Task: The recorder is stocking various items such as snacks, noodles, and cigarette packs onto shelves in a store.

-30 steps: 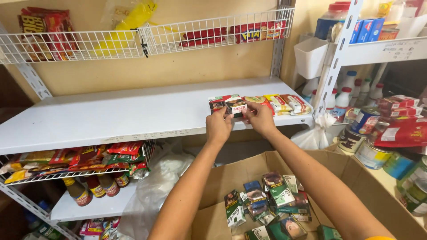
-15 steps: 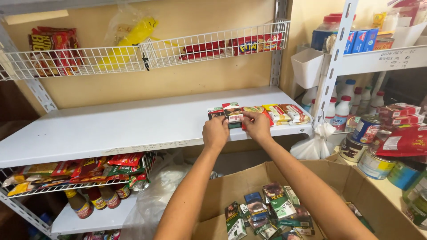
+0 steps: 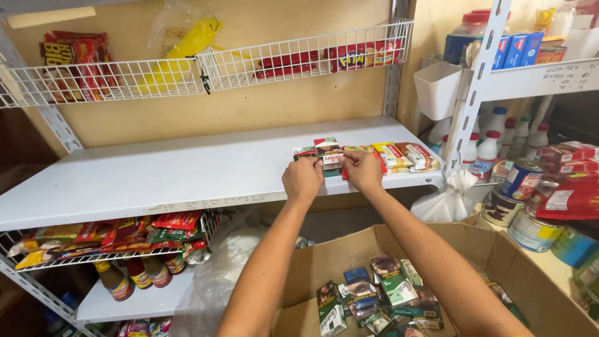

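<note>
Both my hands reach up to the front right part of a white shelf (image 3: 156, 178). My left hand (image 3: 302, 179) and my right hand (image 3: 362, 170) together grip a small stack of dark green and red packs (image 3: 327, 153) that rests on the shelf. To the right of it lies a row of red and yellow packs (image 3: 405, 156). Below my arms stands an open cardboard box (image 3: 499, 262) holding several more small packs (image 3: 374, 293).
A white wire basket (image 3: 206, 68) above holds red and yellow snack bags. A lower wire shelf (image 3: 112, 240) carries packets, with sauce bottles (image 3: 140, 274) beneath. At the right are white bottles (image 3: 493, 134), tins (image 3: 521, 181), red boxes (image 3: 568, 153) and a white plastic bag (image 3: 446, 200).
The view has shifted slightly; my hands stay on the stack of packs at the shelf front and have nudged it a little to the left.
</note>
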